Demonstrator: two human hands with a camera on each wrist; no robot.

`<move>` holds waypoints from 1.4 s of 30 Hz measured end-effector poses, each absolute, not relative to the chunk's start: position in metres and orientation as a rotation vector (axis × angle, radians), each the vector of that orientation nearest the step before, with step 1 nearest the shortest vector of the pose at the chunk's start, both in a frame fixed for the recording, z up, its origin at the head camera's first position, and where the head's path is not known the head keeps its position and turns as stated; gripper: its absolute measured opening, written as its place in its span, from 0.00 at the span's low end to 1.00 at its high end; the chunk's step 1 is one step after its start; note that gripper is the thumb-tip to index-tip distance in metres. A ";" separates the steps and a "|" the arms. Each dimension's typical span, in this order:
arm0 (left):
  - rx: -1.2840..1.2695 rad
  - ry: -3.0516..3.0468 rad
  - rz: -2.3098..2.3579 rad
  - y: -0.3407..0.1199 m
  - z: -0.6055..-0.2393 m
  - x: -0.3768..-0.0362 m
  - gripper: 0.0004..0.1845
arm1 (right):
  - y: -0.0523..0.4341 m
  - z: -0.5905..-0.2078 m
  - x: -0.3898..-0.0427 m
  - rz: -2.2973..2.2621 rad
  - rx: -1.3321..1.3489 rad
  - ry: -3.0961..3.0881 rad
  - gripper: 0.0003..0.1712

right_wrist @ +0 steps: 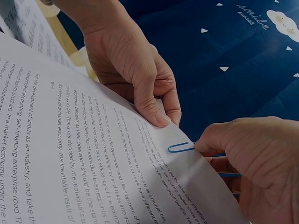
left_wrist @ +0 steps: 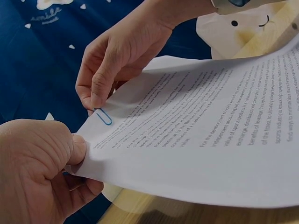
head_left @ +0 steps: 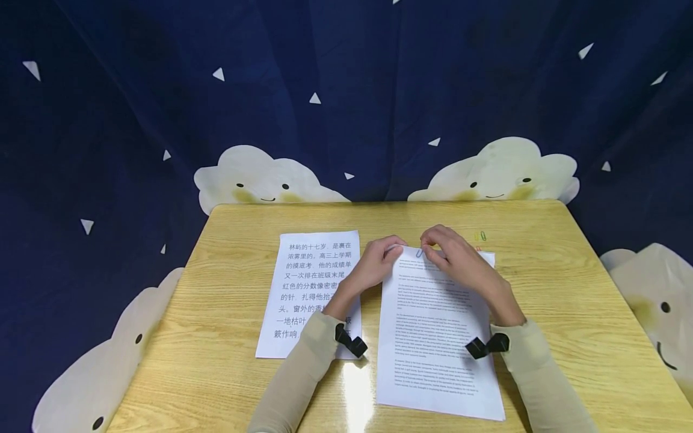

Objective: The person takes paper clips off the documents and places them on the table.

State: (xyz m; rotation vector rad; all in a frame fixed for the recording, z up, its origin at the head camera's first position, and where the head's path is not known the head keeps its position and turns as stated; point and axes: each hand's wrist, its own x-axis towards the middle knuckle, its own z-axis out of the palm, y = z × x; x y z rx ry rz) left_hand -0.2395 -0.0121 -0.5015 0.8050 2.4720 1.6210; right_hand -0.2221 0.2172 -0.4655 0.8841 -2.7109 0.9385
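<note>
A printed sheet of paper (head_left: pixel 433 337) lies in front of me, its top edge lifted in both wrist views. My left hand (head_left: pixel 376 261) pinches the top left corner between thumb and fingers. At the top edge, just right of that corner, my right hand (head_left: pixel 460 255) holds a blue paper clip (right_wrist: pixel 175 151) by its outer end. One loop of the clip lies over the printed face; more blue wire shows beyond the edge in the right wrist view. Whether several sheets are stacked here is hard to tell.
To the left lies another sheet with large Chinese print (head_left: pixel 303 282), partly under my left forearm. Small yellow and green paper clips (head_left: pixel 483 236) and a reddish one (head_left: pixel 478 248) lie beyond my right hand. A dark blue curtain (head_left: pixel 346 90) hangs behind the wooden table (head_left: pixel 552 270).
</note>
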 end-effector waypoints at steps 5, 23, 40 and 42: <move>0.816 2.469 1.627 -0.012 -0.502 -0.240 0.11 | 0.218 -0.466 -0.223 0.942 0.887 -2.709 0.07; 0.805 2.470 1.630 -0.013 -0.506 -0.242 0.11 | 0.219 -0.463 -0.222 0.977 0.833 -2.749 0.07; 0.813 2.478 1.632 -0.013 -0.506 -0.242 0.11 | 0.220 -0.462 -0.220 1.009 0.828 -2.727 0.06; 0.811 2.468 1.638 -0.013 -0.506 -0.242 0.11 | 0.220 -0.461 -0.221 1.008 0.831 -2.723 0.06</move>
